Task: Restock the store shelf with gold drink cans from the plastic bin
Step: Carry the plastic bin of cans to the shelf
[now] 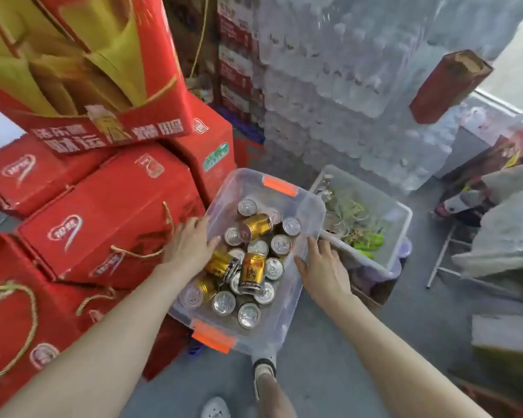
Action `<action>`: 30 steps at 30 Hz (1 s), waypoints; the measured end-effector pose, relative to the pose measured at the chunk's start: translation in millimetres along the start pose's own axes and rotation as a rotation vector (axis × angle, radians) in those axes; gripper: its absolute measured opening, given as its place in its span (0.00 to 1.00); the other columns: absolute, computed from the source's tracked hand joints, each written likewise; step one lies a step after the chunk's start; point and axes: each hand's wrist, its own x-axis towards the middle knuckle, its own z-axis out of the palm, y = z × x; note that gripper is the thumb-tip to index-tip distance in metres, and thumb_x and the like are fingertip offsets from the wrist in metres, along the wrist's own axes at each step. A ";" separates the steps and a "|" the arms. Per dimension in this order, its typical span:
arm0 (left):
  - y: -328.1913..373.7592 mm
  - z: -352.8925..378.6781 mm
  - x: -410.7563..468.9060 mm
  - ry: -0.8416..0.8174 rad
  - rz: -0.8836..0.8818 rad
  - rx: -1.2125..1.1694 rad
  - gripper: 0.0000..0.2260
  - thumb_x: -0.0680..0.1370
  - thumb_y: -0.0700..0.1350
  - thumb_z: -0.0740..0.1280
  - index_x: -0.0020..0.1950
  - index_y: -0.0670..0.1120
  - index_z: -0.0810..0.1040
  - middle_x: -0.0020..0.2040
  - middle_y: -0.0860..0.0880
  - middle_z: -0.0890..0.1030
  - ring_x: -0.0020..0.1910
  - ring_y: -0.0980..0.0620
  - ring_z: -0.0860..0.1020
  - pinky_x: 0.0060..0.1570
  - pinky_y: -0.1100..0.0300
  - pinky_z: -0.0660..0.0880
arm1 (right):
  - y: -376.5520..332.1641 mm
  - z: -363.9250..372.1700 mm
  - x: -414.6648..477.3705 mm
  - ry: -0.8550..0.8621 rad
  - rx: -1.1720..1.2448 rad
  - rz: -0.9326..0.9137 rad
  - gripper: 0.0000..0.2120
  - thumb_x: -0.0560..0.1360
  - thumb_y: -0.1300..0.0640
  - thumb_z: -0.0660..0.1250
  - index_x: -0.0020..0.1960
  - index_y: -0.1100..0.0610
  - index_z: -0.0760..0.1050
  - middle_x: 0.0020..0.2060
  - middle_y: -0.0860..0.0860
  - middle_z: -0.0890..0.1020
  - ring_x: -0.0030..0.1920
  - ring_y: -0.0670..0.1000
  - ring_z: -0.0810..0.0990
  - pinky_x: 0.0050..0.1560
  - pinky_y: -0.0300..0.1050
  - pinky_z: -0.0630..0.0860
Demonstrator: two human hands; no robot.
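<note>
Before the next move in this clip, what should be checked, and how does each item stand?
1. Left hand grips bin rim: ok.
2. Right hand grips opposite rim: ok.
3. Cans all inside bin: ok, though several lie tipped on the upright ones.
4. Bin level: cannot tell.
5. Shelf in view: not ok, none shows.
6. Room on the left: not ok, red boxes sit close beside the left hand.

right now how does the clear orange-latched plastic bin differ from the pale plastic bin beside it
The clear bin holds gold drink cans, the pale bin green plants; left hand and right hand grip the clear bin, neither holds the pale bin. Both are lidless.
</note>
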 end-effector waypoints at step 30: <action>12.3 57.1 -145.1 -0.046 -0.236 -0.563 0.24 0.76 0.49 0.68 0.69 0.47 0.66 0.64 0.45 0.76 0.56 0.43 0.77 0.56 0.50 0.72 | 61.3 28.7 -101.6 -0.032 0.603 0.330 0.27 0.74 0.59 0.64 0.71 0.48 0.62 0.38 0.50 0.79 0.43 0.59 0.77 0.49 0.51 0.75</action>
